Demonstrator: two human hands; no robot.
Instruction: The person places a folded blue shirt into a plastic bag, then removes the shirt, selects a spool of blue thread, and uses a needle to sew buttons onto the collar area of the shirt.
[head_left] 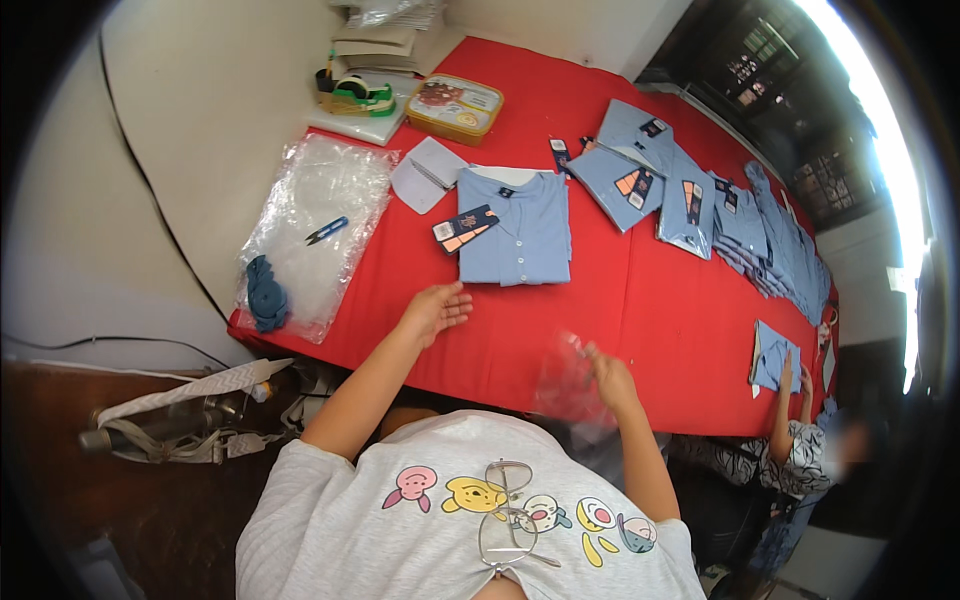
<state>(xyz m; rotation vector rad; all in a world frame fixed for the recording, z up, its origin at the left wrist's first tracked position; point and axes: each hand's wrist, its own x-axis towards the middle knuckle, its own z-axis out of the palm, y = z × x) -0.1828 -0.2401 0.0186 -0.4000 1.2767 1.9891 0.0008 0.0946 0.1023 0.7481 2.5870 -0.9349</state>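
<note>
A folded light-blue buttoned shirt (515, 240) lies flat on the red-covered table, with dark and orange hang tags (465, 228) on its left side. Just below the shirt's lower left corner is my left hand (437, 312), its fingers apart and nothing in it. My right hand (605, 377) pinches a clear plastic bag (565, 385), which hangs crumpled and blurred over the table's near edge. Beside the shirt, to its upper left, rest pale card pieces (430, 172).
Clear bags (325, 190) lie at left, under blue thread snips (328, 230) and a rolled dark-blue tape (266, 295). Behind stand a tape dispenser (365, 97) and a yellow-lidded box (455, 107). Folded shirts (690, 210) fill the right side. A co-worker's hands (790, 375) touch another shirt.
</note>
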